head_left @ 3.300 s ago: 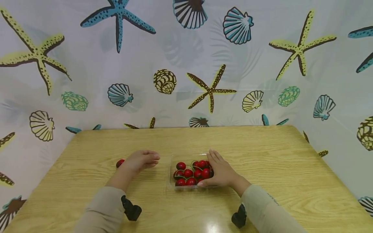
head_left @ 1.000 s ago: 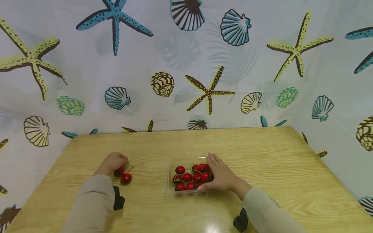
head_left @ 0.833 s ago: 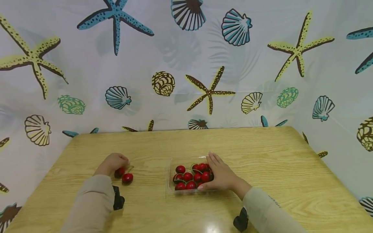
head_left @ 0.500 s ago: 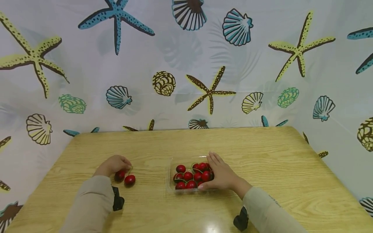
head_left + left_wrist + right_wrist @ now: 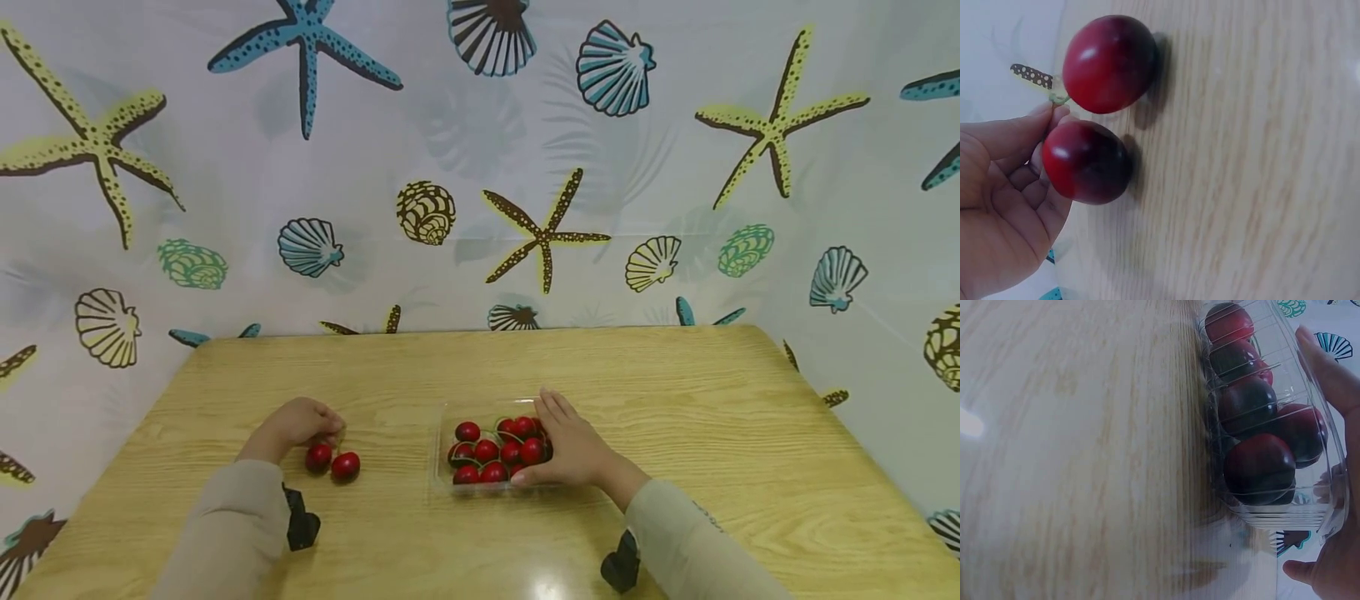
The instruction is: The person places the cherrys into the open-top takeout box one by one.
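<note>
My left hand is at the left of the table, pinching the thin green stems of two joined cherries between thumb and fingertips. One red cherry hangs to the right of the other cherry; whether they touch the wood I cannot tell. At the middle stands a clear plastic container with several stemmed cherries inside. Its right end is gripped by my right hand, thumb at the near rim and fingers over the far side, partly hiding the cherries there.
Both things are on a light wood table. Behind it and at its sides hangs a white cloth printed with starfish and shells. A dark wrist camera shows below the left sleeve, and another camera below the right.
My left hand went from beside the container leftward to the loose cherries and took their stems. Over the last second it drew them slightly right. The right hand stayed on the container.
</note>
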A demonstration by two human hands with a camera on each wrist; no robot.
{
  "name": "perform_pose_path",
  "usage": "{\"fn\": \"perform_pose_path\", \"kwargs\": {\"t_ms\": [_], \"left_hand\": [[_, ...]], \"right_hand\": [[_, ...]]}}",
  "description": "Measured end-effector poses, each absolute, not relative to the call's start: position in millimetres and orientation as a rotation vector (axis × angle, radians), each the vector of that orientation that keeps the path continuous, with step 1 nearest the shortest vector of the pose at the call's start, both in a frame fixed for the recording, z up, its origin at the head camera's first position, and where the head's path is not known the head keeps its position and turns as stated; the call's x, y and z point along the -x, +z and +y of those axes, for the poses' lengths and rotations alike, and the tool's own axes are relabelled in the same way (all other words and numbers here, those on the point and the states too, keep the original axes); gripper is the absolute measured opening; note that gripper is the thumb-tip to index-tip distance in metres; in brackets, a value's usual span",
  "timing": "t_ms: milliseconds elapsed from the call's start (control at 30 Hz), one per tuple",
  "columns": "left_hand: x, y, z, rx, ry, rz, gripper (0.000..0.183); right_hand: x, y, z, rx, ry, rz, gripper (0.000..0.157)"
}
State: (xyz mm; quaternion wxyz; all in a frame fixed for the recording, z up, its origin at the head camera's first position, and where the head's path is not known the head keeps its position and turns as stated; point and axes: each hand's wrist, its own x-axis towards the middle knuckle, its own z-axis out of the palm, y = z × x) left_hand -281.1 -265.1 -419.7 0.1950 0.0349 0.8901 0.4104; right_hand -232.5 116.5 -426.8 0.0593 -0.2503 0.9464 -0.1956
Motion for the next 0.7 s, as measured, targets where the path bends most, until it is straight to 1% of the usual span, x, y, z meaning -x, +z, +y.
{"fn": "perform_pose_path", "kwargs": {"t_ms": [300, 700], "left_hand": [[274, -415, -255, -0.063, 1.315, 2.475, 0.026], [269, -400, -238, -0.082, 1.473, 2.460, 0.035]], "right_hand": [[230, -426, 116, 0.774, -0.689, 2.864, 0.115], [235, -429, 114, 0.729, -0.610, 2.872, 0.110]]}}
